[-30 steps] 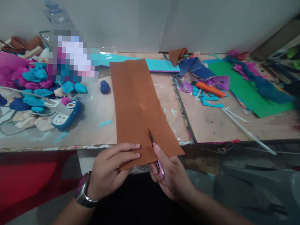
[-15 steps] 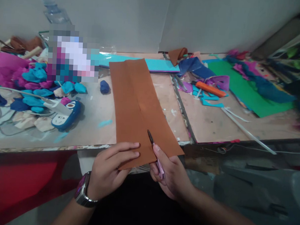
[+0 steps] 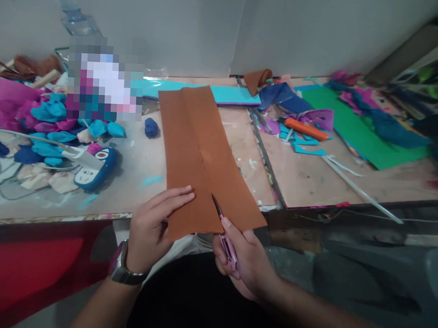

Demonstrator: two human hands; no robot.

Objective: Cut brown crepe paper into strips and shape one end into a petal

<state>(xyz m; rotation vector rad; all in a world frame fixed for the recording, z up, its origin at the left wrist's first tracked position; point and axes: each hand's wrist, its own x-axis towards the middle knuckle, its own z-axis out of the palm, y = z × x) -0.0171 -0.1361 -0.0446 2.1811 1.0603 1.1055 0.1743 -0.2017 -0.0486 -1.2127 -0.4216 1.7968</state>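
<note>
A long brown sheet (image 3: 212, 154) with a lengthwise crease runs from the bench toward me, its near end past the bench edge. My left hand (image 3: 156, 224), with a watch on its wrist, grips the sheet's near left corner, fingers flat on top and thumb hidden underneath. Closed in my right hand (image 3: 242, 254) are pink-handled scissors (image 3: 228, 251). Their dark blade (image 3: 217, 206) points away from me over the sheet, while the handle is below its near edge. The fingers partly hide the handle.
Crumpled pink and blue paper balls (image 3: 49, 110) and a blue power strip (image 3: 97, 171) are at left. A turquoise sheet (image 3: 236, 95) lies behind. An orange cutter (image 3: 305, 129), scraps, a green sheet (image 3: 380, 127) and a white strip (image 3: 363, 192) are at right.
My left hand has moved up along the sheet's left side. The scissors have shifted slightly left, and more of their pink handle shows below the sheet's edge.
</note>
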